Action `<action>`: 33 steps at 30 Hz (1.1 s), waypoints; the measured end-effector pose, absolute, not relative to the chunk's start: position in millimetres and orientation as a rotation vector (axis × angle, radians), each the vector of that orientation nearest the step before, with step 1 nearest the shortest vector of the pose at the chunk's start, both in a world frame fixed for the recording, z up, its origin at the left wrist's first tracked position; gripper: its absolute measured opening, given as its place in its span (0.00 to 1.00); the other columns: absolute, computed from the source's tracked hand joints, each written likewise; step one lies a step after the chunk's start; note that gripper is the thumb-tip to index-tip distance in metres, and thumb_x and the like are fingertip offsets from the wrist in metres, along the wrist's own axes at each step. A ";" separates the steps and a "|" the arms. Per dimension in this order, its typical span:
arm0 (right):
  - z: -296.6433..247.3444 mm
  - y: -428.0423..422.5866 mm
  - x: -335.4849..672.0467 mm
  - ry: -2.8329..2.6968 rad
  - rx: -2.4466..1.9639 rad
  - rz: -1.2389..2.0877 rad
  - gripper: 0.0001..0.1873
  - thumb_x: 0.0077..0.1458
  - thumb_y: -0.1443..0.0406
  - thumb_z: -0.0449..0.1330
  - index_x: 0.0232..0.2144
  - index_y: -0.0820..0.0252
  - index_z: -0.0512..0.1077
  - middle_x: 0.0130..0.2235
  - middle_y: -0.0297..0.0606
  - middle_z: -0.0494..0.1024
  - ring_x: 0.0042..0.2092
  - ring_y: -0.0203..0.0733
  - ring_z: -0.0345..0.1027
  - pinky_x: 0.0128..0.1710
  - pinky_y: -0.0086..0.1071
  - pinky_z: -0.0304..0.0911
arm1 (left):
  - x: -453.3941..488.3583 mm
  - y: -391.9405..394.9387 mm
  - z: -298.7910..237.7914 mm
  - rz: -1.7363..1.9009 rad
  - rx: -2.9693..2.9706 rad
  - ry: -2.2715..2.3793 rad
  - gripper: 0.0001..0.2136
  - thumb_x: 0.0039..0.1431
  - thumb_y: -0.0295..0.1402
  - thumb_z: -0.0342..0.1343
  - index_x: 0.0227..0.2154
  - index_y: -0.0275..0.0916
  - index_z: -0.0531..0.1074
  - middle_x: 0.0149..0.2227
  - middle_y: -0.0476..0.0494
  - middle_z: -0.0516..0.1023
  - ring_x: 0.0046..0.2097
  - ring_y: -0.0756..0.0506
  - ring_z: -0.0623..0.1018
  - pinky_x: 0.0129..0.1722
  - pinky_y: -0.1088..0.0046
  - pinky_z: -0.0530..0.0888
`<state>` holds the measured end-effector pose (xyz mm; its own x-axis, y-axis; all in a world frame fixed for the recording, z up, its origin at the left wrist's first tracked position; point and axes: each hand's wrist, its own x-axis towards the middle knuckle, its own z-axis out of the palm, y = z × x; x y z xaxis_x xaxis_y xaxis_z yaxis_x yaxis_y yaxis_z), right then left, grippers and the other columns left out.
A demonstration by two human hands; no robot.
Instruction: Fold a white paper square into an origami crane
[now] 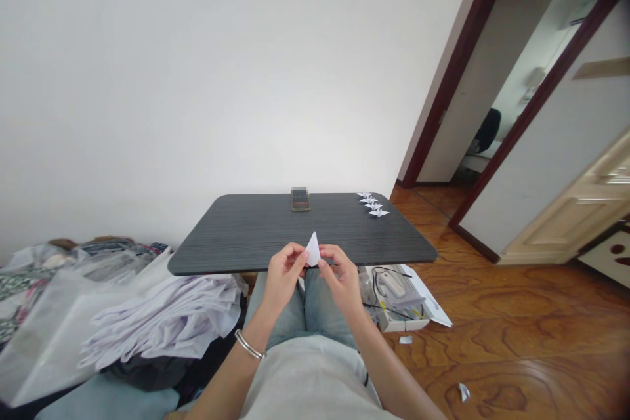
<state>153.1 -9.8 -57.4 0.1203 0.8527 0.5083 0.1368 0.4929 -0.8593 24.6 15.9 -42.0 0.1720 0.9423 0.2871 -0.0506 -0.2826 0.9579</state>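
Both my hands meet over my lap, just in front of the near edge of the dark table [246, 236]. Between them stands a small white folded paper [313, 249], pointed upward. My left hand [283, 275] pinches its left side with thumb and fingers closed; a silver bracelet sits on that wrist. My right hand [342, 275] pinches the right side, fingers curled. Several finished white folded paper figures [373, 204] lie in a row at the table's far right corner.
A small dark phone [300, 199] stands at the table's far edge by the white wall. Plastic bags and crumpled white paper [162, 318] pile up on the left. A white box with cables [398, 298] lies on the wooden floor to the right, near an open doorway [492, 131].
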 end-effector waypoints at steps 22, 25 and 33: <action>-60.6 -5.6 152.9 -1.280 -0.933 0.698 0.05 0.51 0.64 0.57 0.31 0.56 0.72 0.38 0.40 0.72 0.38 0.41 0.67 0.25 0.26 0.62 | 23.9 16.3 -43.5 1.284 1.412 0.779 0.08 0.52 0.35 0.55 0.30 0.35 0.68 0.27 0.47 0.73 0.28 0.51 0.72 0.26 0.78 0.70; -60.5 -5.5 152.4 -1.243 -0.941 0.697 0.04 0.50 0.65 0.58 0.32 0.57 0.71 0.34 0.38 0.72 0.35 0.39 0.66 0.24 0.26 0.61 | 23.9 17.9 -45.3 1.275 1.384 0.768 0.08 0.52 0.35 0.56 0.31 0.35 0.68 0.27 0.47 0.74 0.27 0.51 0.72 0.26 0.78 0.70; -58.9 -6.8 150.7 -1.151 -0.911 0.744 0.08 0.49 0.65 0.59 0.34 0.58 0.70 0.29 0.35 0.71 0.29 0.36 0.66 0.22 0.25 0.60 | 24.7 17.3 -42.9 1.262 1.359 0.745 0.08 0.51 0.33 0.56 0.33 0.35 0.68 0.26 0.47 0.76 0.25 0.52 0.72 0.25 0.78 0.70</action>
